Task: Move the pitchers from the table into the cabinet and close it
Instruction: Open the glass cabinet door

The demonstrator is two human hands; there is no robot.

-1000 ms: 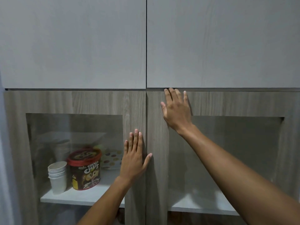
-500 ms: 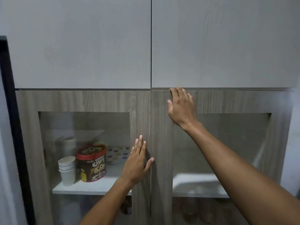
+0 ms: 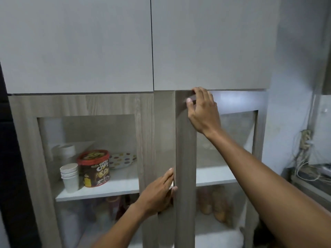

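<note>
The lower right cabinet door [image 3: 185,158], wood-framed with a glass pane, stands ajar with its free edge swung out toward me. My right hand [image 3: 202,111] grips the door's top edge, fingers hooked over it. Lower down, my left hand [image 3: 157,196] has its fingers curled around the same door's free side edge. The left glass door [image 3: 145,140] is shut. No pitcher or table is plainly in view. Blurred amber shapes [image 3: 218,206] stand on the lower shelf behind the glass; I cannot tell what they are.
Behind the left door sit a stack of paper cups [image 3: 69,176], a Choco Chips tin [image 3: 94,169] and a dotted plate [image 3: 123,160]. Two grey upper doors [image 3: 89,51] are shut. Tangled cables [image 3: 304,158] hang on the right wall.
Both hands lay flat on shut doors before. The right hand now hooks the right door's top edge, the left hand has moved onto its side edge, and that door has swung ajar.
</note>
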